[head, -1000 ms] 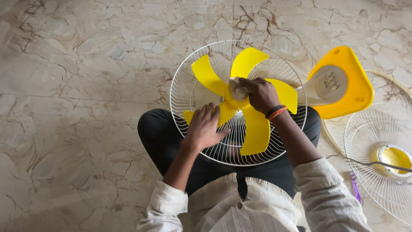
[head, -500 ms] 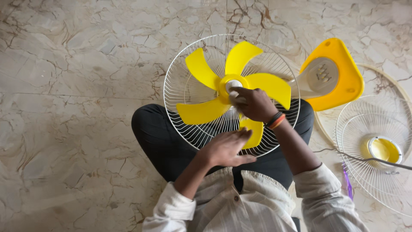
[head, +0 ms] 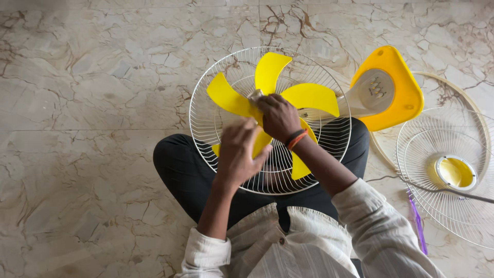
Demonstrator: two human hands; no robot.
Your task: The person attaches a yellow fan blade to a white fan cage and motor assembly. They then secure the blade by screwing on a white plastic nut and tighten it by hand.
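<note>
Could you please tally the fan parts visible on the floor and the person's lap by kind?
Wire fan guards: 2, rear guard on the lap, front guard on the floor
Yellow fan blade units: 1
Yellow fan base: 1
Guard rim ring: 1
Total: 5

I see a pale cream shirt with faint stripes and a small button at the front, its sleeves rolled up the forearms, dark black trousers, and black and orange bands round the right wrist.
</note>
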